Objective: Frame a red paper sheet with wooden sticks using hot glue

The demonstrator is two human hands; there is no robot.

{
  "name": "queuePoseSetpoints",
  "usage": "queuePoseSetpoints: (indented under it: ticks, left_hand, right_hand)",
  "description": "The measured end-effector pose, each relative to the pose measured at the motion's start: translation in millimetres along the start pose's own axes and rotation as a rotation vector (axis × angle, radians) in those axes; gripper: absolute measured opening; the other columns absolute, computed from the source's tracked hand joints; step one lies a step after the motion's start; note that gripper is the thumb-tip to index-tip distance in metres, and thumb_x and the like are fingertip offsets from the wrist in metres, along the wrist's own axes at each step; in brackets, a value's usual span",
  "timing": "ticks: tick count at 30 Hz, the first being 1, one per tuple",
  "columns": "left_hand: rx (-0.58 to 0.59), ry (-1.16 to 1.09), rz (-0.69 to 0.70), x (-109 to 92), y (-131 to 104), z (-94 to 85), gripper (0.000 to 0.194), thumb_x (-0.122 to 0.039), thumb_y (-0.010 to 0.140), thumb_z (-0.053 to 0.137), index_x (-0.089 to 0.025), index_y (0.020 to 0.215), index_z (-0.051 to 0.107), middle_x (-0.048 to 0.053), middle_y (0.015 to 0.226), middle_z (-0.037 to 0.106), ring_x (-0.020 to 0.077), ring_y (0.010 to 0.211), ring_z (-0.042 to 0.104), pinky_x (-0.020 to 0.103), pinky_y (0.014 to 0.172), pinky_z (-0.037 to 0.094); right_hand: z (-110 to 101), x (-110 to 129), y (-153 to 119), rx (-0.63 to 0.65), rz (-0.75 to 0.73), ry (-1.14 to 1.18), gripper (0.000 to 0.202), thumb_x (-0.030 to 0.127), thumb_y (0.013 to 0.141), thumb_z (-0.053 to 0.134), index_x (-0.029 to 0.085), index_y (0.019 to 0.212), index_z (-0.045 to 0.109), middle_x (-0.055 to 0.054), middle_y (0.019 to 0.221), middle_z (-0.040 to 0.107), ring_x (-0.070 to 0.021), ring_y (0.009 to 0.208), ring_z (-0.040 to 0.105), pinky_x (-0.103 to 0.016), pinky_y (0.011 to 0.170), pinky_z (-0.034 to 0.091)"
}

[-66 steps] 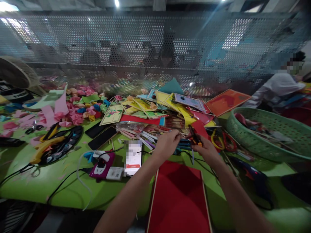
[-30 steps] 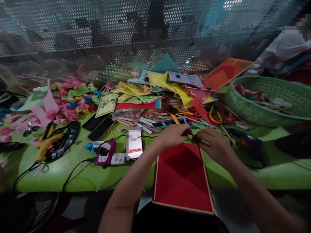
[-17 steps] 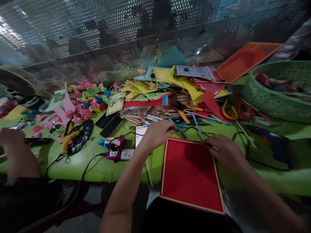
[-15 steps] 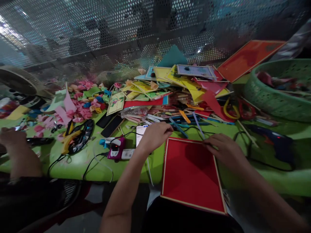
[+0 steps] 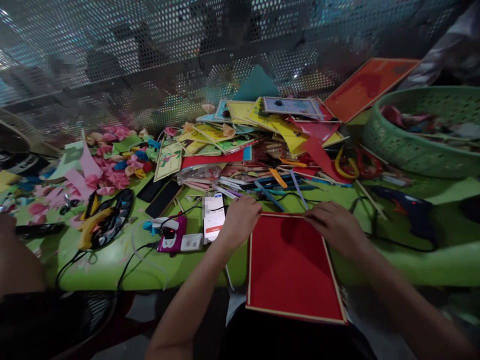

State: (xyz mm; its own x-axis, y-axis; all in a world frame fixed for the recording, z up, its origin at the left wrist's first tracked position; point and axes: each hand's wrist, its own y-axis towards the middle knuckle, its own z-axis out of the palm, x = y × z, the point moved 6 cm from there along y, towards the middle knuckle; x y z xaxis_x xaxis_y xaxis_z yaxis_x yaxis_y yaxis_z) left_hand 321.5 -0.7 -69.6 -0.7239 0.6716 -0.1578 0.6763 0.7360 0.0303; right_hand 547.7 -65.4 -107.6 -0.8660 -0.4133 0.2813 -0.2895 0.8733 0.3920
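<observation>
A red square board (image 5: pixel 292 265) edged with thin pale wooden strips lies partly on the green table and partly over my lap. At its far left corner, my left hand (image 5: pixel 243 220) is closed, its fingertips bent over the edge. My right hand (image 5: pixel 333 224) pinches the far right corner between thumb and fingers. Along the far edge, between both hands, runs a thin pale strip (image 5: pixel 283 215); my fingers cover its ends. Just left of my left hand lies a lit phone (image 5: pixel 213 217). A glue gun (image 5: pixel 407 210) rests on the table to the right.
Behind the board are piled coloured cards (image 5: pixel 240 120), sticks and pens. A green basket (image 5: pixel 420 150) stands at right. On the left are pink paper flowers (image 5: pixel 116 175), yellow-handled pliers (image 5: pixel 92 227), a purple power socket (image 5: pixel 172 235) with cables, and another person's arm (image 5: pixel 17 260).
My left hand has come down onto the board's far left corner from just above it. My right hand remains at the far right corner. The view has shifted slightly right.
</observation>
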Motion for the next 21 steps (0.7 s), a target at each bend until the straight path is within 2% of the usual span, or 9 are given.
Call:
queuePoseSetpoints:
  ticks: [6, 14, 17, 21]
  left_hand:
    - [-0.016, 0.049, -0.023, 1, 0, 1.9, 0.017, -0.017, 0.101, 0.057, -0.018, 0.094, 0.072, 0.007, 0.099, 0.073, 0.0271, 0.106, 0.065, 0.039, 0.088, 0.048]
    - [-0.015, 0.072, -0.027, -1, 0, 0.3, 0.017, -0.016, 0.102, 0.057, -0.018, 0.094, 0.072, 0.007, 0.100, 0.073, 0.0276, 0.105, 0.067, 0.040, 0.089, 0.048]
    - [-0.015, 0.079, -0.032, -1, 0, 1.1, 0.016, -0.018, 0.102, 0.057, -0.018, 0.094, 0.072, 0.008, 0.100, 0.073, 0.0280, 0.105, 0.067, 0.040, 0.089, 0.048]
    - [-0.010, 0.085, -0.038, -1, 1, 2.6, 0.016, -0.018, 0.102, 0.058, -0.019, 0.096, 0.072, 0.008, 0.101, 0.073, 0.0274, 0.106, 0.067, 0.039, 0.089, 0.048]
  right_hand:
    - [-5, -2, -2, -0.026, 0.045, 0.073, 0.016, 0.028, 0.102, 0.058, 0.022, 0.100, 0.072, -0.008, 0.095, 0.076, -0.0268, 0.091, 0.069, -0.043, 0.083, 0.053]
    - [-31, -17, -17, -0.200, 0.256, 0.224, 0.008, 0.027, 0.096, 0.065, 0.025, 0.094, 0.073, -0.005, 0.088, 0.073, -0.0226, 0.080, 0.069, -0.036, 0.072, 0.056]
    - [-32, -20, -18, -0.198, 0.300, 0.266, 0.009, 0.027, 0.095, 0.065, 0.025, 0.092, 0.073, -0.005, 0.088, 0.072, -0.0219, 0.078, 0.069, -0.035, 0.069, 0.057]
    - [-29, -20, -17, -0.167, 0.282, 0.249, 0.011, 0.027, 0.094, 0.065, 0.024, 0.089, 0.074, -0.005, 0.086, 0.073, -0.0228, 0.079, 0.069, -0.037, 0.072, 0.057]
